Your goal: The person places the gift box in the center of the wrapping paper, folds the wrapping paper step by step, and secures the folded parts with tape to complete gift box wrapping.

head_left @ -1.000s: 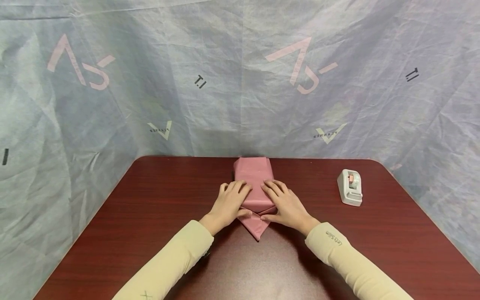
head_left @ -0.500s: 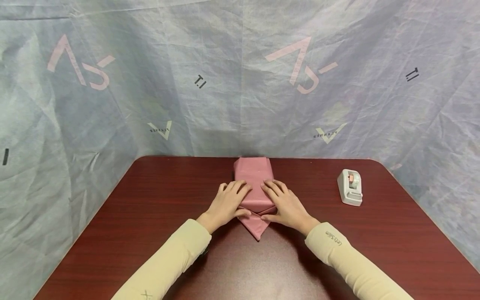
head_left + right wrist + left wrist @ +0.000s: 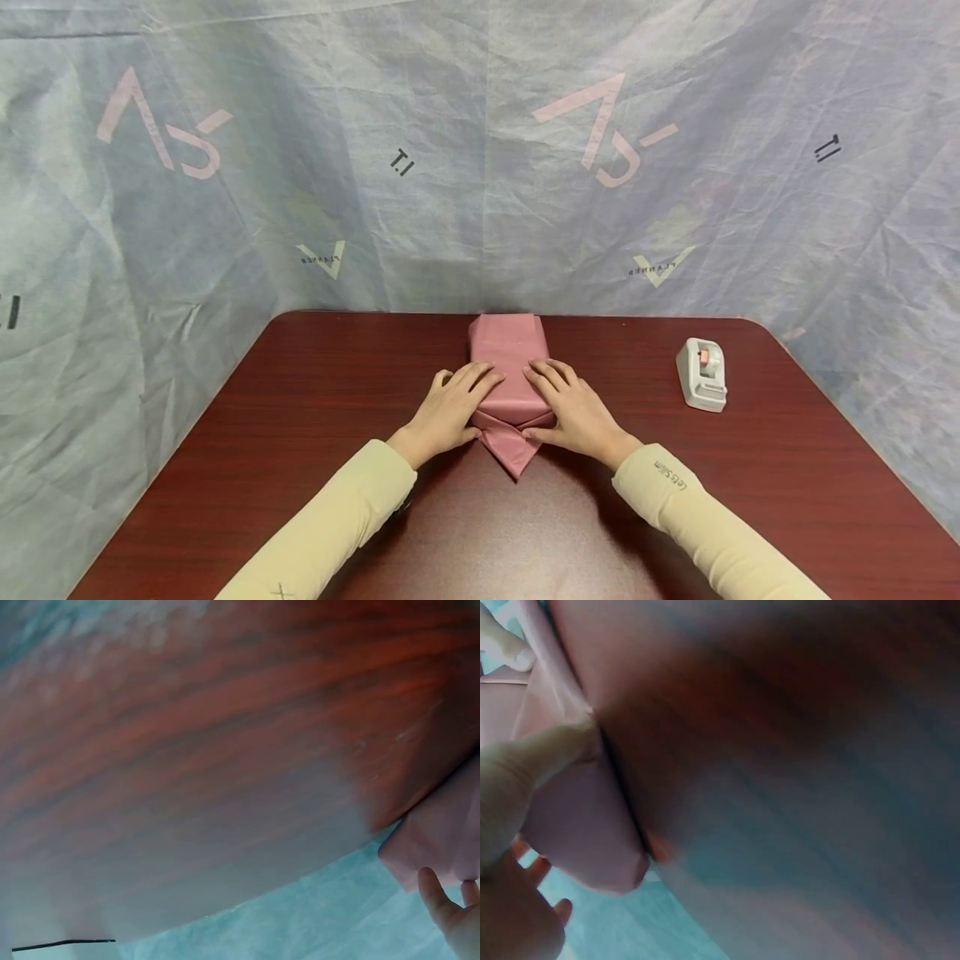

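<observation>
Currently, a pink wrapped parcel (image 3: 510, 343) lies flat at the far middle of the dark red wood-grain table (image 3: 247, 437), long side running from near to far. Its far end is at the table's far edge. At its near end, the folded wrapping runs out into a triangular flap (image 3: 515, 457) whose tip points toward the person.

The left hand (image 3: 445, 414) is on the parcel's left side: fingers slightly spread, fingertips resting on the top face, thumb set apart and touching the folds at the near end. The right hand (image 3: 576, 414) mirrors it on the right, fingers spread over the top edge, thumb at the flap's right side. How firmly either hand presses cannot be told.

Well apart, on the far right of the table, stands a white tape dispenser (image 3: 708, 400). Pale yellow sleeves (image 3: 337, 508) cover both forearms. A printed grey sheet (image 3: 435, 217) hangs beyond the table.
</observation>
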Tool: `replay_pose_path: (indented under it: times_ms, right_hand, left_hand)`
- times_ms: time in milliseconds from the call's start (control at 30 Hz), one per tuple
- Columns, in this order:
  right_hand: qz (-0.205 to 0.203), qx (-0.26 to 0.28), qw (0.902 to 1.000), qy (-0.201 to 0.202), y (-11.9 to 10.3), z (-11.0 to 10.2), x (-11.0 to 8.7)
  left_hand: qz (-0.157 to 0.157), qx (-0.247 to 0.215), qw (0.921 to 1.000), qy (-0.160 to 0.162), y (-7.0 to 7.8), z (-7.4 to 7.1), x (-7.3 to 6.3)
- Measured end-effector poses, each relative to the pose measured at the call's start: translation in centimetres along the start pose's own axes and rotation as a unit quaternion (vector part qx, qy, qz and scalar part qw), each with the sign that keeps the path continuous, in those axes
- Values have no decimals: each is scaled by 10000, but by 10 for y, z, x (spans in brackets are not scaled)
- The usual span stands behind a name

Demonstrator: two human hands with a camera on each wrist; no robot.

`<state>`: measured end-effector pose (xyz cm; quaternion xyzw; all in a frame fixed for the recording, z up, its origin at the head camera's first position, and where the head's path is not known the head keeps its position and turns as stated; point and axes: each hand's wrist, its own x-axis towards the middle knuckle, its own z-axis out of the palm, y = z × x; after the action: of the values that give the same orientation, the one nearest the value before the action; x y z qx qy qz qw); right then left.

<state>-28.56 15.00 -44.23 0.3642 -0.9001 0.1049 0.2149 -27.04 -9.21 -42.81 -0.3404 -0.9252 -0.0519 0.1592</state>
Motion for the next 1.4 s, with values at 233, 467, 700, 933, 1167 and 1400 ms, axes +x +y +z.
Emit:
replay_pose_path:
  times_ms: [233, 467, 700, 933, 1167, 1400]
  right_hand:
    - [-32, -47, 9999, 94, 0, 1, -1]
    - [-62, 52, 9999, 130, -1, -1, 0]
    - [53, 50, 10000, -8, -2, -1, -1]
    - [88, -203, 9997, 65, -4, 1, 0]
    - [119, -246, 9996, -16, -6, 0, 1]
    - [127, -200, 9997, -61, -6, -1, 1]
  left_hand:
    - [-96, -135, 9998, -106, 1, -2, 1]
    - [-328, 139, 9992, -165, 6, 0, 2]
    - [-427, 375, 9984, -19, 12, 1, 2]
    - [-394, 354, 9986, 25, 10, 7, 1]
    - [-286, 258, 9992, 130, 9, 7, -1]
    - [-251, 525, 9982, 106, 10, 3, 2]
